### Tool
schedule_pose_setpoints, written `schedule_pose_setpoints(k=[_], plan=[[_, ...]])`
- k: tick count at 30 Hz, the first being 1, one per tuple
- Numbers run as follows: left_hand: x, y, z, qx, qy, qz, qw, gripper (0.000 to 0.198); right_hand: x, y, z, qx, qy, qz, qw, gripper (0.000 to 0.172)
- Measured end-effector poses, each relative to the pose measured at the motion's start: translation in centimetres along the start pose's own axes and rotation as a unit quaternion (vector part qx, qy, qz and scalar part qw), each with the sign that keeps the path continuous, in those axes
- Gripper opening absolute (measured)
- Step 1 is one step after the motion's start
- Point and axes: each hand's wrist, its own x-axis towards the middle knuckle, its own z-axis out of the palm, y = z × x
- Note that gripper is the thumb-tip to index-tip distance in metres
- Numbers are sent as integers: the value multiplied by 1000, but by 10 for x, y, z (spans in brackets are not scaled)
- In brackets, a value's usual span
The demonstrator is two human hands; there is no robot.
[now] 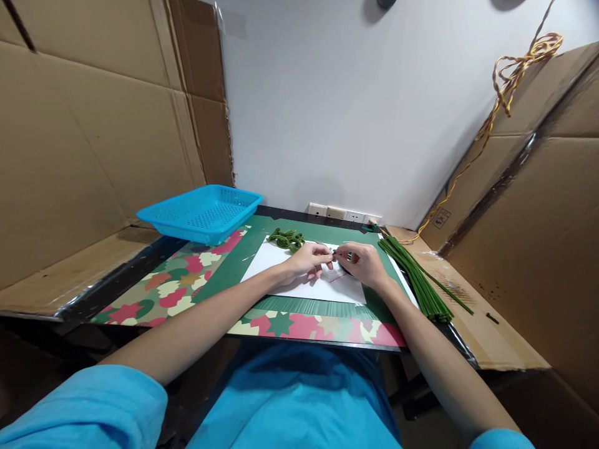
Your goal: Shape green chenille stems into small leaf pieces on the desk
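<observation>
My left hand (309,259) and my right hand (364,262) meet over a white sheet of paper (299,293) on the table. Thumb and fingers of both are pinched together, their tips almost touching. Between them is something small and dark that I cannot make out. Beneath the right hand lies a dark object, mostly hidden, and a thin reddish line shows on the paper. Bent and looped green pipe cleaners (285,239) are piled just beyond my left hand. To the right of my right hand is a bundle of straight green pipe cleaners (416,280).
A blue plastic basket (201,215) stands at the back left. Cardboard walls (116,112) rise on both sides. Power sockets (336,212) line the table's back edge, with a yellow twisted cord (486,125) running up the right. A small dark screw-like piece (492,318) lies on the right cardboard.
</observation>
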Motion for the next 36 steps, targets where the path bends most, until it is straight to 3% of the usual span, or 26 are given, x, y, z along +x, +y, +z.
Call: schedule_pose_setpoints(k=[2, 6, 22, 36], plan=[[0, -1, -1, 3, -1, 2, 1000, 28, 0, 1, 0, -5, -15, -3, 1000, 11], [-3, 2, 0, 11, -1, -1, 1000, 28, 0, 2, 1, -22, -32, 0, 999, 15], [-7, 8, 3, 15, 10, -23, 1000, 33, -2, -1, 2, -73, -13, -7, 997, 11], [-7, 7, 4, 16, 18, -20, 999, 28, -2, 1, 2, -42, -25, -18, 999, 10]])
